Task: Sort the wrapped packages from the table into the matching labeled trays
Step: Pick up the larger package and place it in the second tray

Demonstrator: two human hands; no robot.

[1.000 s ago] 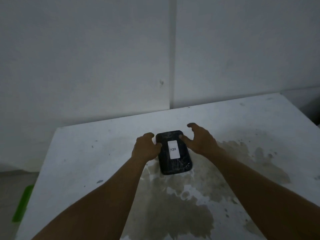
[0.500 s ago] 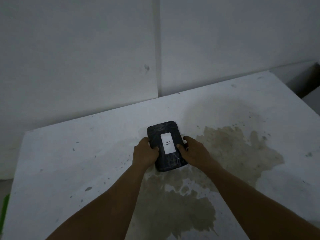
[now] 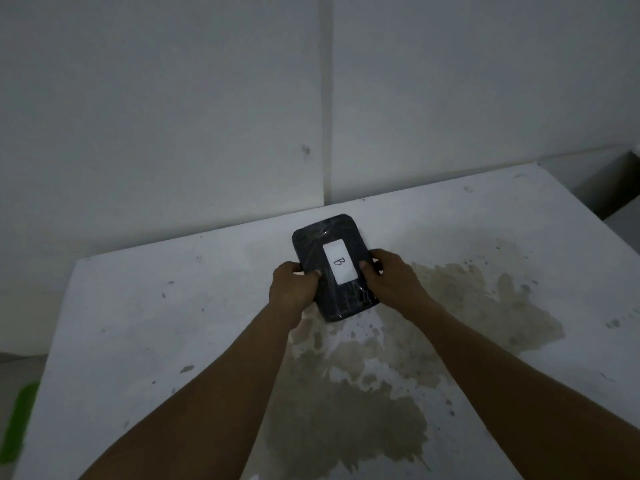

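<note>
Dim, flat, greyish light throughout; faint glare on the package [image 3: 332, 266] wrap; soft focus overall; wide-angle bending toward 3 and 9 o'clock edges.

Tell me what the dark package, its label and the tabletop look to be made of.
Package: dark, glossy, apparently clear plastic film stretched over something flat; creases and glints show. The contents are hidden.
Label: white matte paper, it seems, with a handwritten B.
Table: hard, white, matte surface, possibly painted or laminated; brownish stains and specks mark it.
</note>
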